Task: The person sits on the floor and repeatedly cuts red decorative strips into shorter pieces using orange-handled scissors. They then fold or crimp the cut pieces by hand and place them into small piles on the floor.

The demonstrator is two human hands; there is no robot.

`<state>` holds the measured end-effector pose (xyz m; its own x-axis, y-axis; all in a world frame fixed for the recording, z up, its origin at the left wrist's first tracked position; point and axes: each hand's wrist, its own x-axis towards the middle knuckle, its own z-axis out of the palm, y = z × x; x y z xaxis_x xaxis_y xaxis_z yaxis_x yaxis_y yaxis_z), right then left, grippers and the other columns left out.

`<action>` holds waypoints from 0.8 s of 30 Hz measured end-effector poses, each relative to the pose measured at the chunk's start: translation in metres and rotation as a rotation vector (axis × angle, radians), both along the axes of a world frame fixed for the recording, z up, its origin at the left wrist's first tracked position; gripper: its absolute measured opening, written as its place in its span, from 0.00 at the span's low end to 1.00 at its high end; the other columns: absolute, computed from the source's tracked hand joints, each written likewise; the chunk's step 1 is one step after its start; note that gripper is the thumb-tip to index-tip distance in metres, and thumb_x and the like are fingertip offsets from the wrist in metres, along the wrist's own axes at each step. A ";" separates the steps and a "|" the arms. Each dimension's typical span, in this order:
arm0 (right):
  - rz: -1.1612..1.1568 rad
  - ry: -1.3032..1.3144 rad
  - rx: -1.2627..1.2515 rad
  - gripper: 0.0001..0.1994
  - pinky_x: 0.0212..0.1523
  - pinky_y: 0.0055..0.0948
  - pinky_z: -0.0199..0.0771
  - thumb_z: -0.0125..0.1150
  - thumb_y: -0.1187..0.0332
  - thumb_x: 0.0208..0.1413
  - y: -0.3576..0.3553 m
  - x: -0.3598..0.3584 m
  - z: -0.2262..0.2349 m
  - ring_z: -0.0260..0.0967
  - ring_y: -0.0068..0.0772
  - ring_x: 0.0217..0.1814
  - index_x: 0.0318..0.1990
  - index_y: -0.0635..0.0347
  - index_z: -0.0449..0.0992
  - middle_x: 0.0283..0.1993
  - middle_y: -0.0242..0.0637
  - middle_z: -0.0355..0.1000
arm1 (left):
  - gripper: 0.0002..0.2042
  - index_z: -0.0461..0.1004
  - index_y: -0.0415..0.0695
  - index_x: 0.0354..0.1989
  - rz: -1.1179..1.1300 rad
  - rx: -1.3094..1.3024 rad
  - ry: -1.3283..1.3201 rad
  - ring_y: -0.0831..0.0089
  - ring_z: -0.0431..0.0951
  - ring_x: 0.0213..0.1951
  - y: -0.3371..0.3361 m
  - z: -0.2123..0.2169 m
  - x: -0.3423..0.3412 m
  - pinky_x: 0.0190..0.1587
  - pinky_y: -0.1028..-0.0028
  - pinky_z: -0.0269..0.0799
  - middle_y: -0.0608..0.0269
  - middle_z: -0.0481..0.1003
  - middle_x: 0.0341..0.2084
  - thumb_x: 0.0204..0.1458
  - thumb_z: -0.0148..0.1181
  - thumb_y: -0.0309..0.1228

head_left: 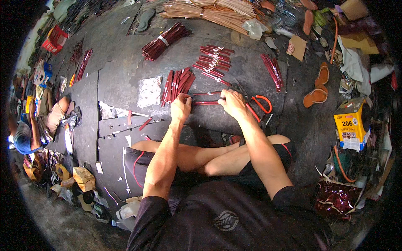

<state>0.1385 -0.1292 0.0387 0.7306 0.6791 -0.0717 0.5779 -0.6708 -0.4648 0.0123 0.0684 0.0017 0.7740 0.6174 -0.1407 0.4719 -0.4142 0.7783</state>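
Left hand (180, 109): Bends fingers and thumb together in a pinch, with hardly any gap, on the left end of the held strip.
Right hand (233, 103): Pinches the right end of the same piece, fingers curled, thumb tucked close.
Held strip (206, 103): Runs nearly straight from side to side between both hands, glossy and dark red, just over the dark board (121, 54).
Second strip (207, 93): Lies just beyond and about parallel; cannot tell whether joined to the first or touched by the right hand.
Loose pile (178, 85): Rests just beyond the left hand, dark red strips heaped side by side.
Strips with metal fittings (214, 63): Lie in a row farther out, silvery pieces in a line across the middle.
Tied bundle (165, 41): Slants beyond the loose pile, bound with a pale band.
Right-hand bunch (272, 72): Lies apart, right of the row.
Scissors (264, 98): Rest just right of the right hand, orange handles spread.
Clear packet (149, 91): Lies flat, left of the loose pile.
Sandals (321, 75): Sit well to the right, tan, almost end to end.
Yellow box (351, 125): Stands nearer, right of the board.
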 end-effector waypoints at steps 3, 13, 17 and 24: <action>-0.137 -0.049 0.028 0.08 0.41 0.50 0.71 0.63 0.65 0.54 0.002 0.003 0.008 0.73 0.56 0.41 0.35 0.59 0.74 0.34 0.51 0.73 | 0.11 0.78 0.42 0.43 0.008 0.050 -0.067 0.54 0.80 0.41 0.000 0.001 0.006 0.48 0.63 0.73 0.49 0.79 0.36 0.54 0.60 0.33; -0.228 0.055 0.207 0.03 0.43 0.41 0.70 0.63 0.71 0.52 0.008 0.015 -0.040 0.72 0.47 0.39 0.34 0.54 0.78 0.32 0.43 0.72 | 0.08 0.81 0.43 0.38 -0.101 0.082 -0.100 0.56 0.81 0.41 0.006 -0.005 0.014 0.46 0.65 0.74 0.50 0.79 0.36 0.52 0.63 0.30; -0.138 0.111 0.185 0.03 0.43 0.41 0.70 0.64 0.71 0.50 0.007 0.012 -0.037 0.72 0.46 0.39 0.33 0.55 0.77 0.33 0.42 0.72 | 0.08 0.81 0.43 0.38 -0.097 0.102 -0.070 0.56 0.80 0.42 0.006 -0.005 0.007 0.46 0.65 0.74 0.50 0.79 0.37 0.50 0.63 0.30; -0.052 0.093 0.137 0.02 0.42 0.42 0.70 0.63 0.70 0.50 0.001 0.008 -0.030 0.72 0.45 0.38 0.32 0.55 0.77 0.32 0.42 0.71 | 0.08 0.80 0.44 0.38 -0.120 0.051 0.000 0.59 0.81 0.41 0.008 -0.001 -0.001 0.46 0.66 0.74 0.52 0.80 0.37 0.49 0.64 0.28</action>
<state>0.1464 -0.1284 0.0088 0.7597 0.6484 -0.0497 0.4944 -0.6255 -0.6036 0.0113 0.0766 0.0005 0.8426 0.5270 -0.1111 0.4165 -0.5067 0.7549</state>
